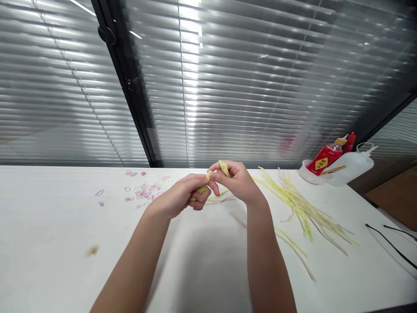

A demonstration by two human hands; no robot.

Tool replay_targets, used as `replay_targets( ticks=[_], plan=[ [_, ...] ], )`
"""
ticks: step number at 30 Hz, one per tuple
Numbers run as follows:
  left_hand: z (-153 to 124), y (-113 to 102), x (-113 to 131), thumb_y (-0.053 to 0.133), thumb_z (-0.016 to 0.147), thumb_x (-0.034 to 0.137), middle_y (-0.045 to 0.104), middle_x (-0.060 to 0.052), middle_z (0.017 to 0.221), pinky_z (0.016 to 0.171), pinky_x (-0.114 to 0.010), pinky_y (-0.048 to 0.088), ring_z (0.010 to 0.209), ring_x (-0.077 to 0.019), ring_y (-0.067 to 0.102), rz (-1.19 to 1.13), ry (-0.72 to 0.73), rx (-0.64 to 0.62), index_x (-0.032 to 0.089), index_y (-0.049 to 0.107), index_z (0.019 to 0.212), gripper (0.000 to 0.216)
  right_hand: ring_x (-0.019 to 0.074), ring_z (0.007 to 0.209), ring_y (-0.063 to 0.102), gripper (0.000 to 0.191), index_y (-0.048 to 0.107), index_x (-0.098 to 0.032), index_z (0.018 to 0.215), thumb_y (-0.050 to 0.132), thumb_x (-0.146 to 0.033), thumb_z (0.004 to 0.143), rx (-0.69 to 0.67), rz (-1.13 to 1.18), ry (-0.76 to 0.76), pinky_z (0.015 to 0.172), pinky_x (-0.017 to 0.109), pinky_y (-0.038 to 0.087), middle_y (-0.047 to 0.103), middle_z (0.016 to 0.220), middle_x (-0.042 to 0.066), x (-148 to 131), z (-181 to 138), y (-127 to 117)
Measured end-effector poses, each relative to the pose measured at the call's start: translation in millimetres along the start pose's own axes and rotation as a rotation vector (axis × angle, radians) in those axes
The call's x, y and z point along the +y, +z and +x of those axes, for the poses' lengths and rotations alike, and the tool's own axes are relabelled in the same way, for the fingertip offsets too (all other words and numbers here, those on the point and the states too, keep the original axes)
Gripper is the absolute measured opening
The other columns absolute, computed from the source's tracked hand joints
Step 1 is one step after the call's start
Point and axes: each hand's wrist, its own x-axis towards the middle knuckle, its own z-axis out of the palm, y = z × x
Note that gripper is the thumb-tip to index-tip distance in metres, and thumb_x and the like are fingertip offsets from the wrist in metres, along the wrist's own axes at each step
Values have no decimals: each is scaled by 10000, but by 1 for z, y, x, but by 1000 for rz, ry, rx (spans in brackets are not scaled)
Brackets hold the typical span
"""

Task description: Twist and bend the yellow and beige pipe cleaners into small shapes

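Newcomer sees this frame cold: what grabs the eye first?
Probably the left hand and right hand meeting mid-picture, both gripping yellow material. Next, the loose pile of yellow and beige strips to their right on the white table, with a red bottle beyond it. Small coloured loops lie scattered to the hands' left.

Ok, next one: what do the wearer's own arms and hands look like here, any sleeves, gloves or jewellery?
The left hand and right hand are both bare, with no gloves. No sleeve shows on the left forearm or right forearm, and I see no watch, bracelet, ring, cable or marking on either side.
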Motion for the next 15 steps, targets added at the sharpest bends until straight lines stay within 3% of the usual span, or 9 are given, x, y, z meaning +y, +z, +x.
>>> replay_targets(
  ticks=[4, 10, 15],
  plan=[
    [0, 2, 0, 371, 881, 287, 191, 52, 526, 461, -245, 164, 494, -86, 143, 82, 38, -14, 159, 585, 706, 305, 109, 534, 464, 192, 551, -191, 667, 580, -297, 825, -65, -8, -5, 562, 246, 368, 555, 508, -36, -5, -4, 1],
    [0, 11, -2, 343, 882, 285, 285, 37, 553, 481, -244, 227, 530, -111, 245, 332, 110, 152, 193, 519, 715, 259, 85, 477, 344, 172, 563, -186, 670, 543, -262, 823, 89, -233, 12, 478, 223, 285, 505, 515, -50, -10, -8, 4],
    [4, 15, -5, 328, 895, 331, 341, 35, 596, 498, -245, 265, 549, -113, 299, 504, 141, 266, 195, 453, 684, 281, 87, 472, 354, 183, 541, -191, 645, 515, -238, 820, 181, -392, -13, 488, 219, 305, 480, 501, -57, -12, -8, 9]
  ],
)
